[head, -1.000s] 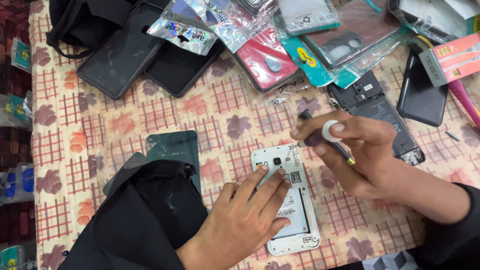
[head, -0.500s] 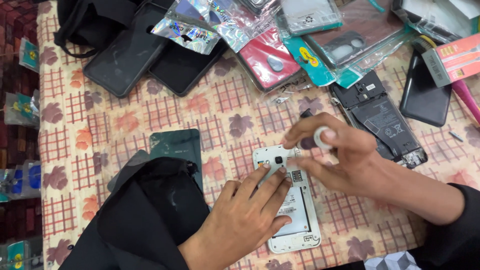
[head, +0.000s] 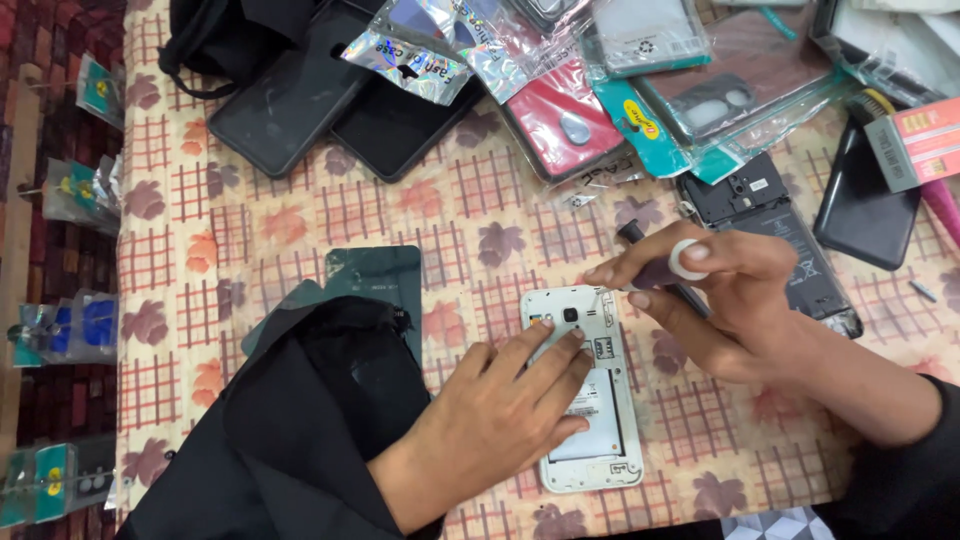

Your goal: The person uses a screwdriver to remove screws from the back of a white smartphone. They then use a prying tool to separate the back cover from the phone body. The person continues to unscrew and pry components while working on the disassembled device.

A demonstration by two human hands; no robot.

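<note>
White phone (head: 598, 420) pinned by left hand (head: 495, 425), screwdriver (head: 655, 272) above.

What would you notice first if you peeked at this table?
Right in the middle lies a white phone with its back taken off, pressed flat by the left hand. Just above it, the right hand holds a small screwdriver at the phone's top edge. Along the far side sits a jumble of dark phones and shiny packets on a flowery tablecloth.
</note>
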